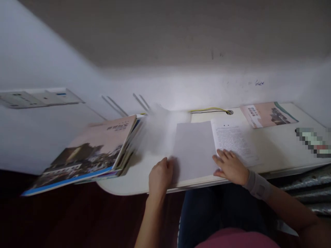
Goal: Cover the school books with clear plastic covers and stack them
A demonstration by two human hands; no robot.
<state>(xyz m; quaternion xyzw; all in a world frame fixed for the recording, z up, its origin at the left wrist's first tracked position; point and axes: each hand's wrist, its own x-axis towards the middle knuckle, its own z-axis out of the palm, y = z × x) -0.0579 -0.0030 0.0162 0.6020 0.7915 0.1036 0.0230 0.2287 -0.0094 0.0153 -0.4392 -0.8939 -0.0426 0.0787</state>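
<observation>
Blank sheet (193, 151) and printed sheet (232, 141) side by side on the counter (281, 155), both hands at them.
Left grip (160, 175) curled against the blank sheet's left edge; pinch cannot be confirmed. Right grip (229, 167) open, fingers spread, resting on the printed sheet's lower edge. Stack of books (90, 151) lies left, near the left grip.
</observation>
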